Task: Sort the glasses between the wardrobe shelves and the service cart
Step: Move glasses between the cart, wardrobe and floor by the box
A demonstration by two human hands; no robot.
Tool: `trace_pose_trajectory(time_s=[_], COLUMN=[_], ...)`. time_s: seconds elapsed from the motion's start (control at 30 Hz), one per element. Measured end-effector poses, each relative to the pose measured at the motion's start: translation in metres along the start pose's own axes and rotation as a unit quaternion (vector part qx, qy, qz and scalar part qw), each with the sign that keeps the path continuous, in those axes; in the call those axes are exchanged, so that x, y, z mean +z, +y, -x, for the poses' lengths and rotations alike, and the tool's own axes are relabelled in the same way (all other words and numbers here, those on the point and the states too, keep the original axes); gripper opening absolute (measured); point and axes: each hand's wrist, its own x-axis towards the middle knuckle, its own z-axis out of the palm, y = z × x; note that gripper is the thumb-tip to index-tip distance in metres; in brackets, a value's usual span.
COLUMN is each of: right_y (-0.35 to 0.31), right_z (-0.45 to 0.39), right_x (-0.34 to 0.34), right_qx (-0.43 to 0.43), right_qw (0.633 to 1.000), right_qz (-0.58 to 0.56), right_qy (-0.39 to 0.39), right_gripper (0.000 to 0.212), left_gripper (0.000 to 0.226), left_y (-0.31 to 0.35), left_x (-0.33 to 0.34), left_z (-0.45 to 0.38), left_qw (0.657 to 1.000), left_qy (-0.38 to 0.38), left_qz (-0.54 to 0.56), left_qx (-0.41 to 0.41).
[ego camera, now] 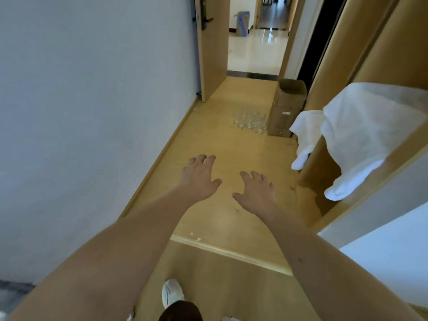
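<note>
Reaching forward | left hand [200, 174] spread, empty | right hand [256, 192] spread, empty | glasses [250, 121] well apart

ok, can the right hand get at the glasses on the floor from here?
Probably not yet. The right hand is open and empty, but the cluster of glasses stands well ahead on the floor beside the cardboard box. Bare floor lies between, so nothing seems to block it; the person likely must step closer.

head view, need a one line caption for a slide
Both hands, left and right, reach out empty toward glasses clustered on the floor beside a cardboard box.
</note>
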Motion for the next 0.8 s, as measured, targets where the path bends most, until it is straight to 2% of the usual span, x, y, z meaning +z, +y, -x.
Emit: trace_pose_trajectory(time_s=[0.23, 0.53, 0.8], right_y=[-0.006, -0.058, -0.074], right_z=[-0.114, -0.271, -0.389], right_x=[-0.016, -0.06, -0.07], right_qx=[0.063, 0.113, 0.139], right_qw=[0.998, 0.991, 0.989], right_qz=[-0.013, -0.03, -0.039], right_qy=[0.015, 0.062, 0.039], right_gripper=[0.075, 0.07, 0.07], left_gripper=[0.078, 0.079, 0.081], left_y=[-0.035, -0.094, -0.131], left_x=[0.003, -0.03, -0.021], left_z=[-0.14, -0.32, -0.438], left_qw=[0.999, 0.995, 0.992], left_qy=[-0.023, -0.049, -0.09], left_qz=[0.006, 0.034, 0.04], left_qx=[0.037, 0.074, 0.072])
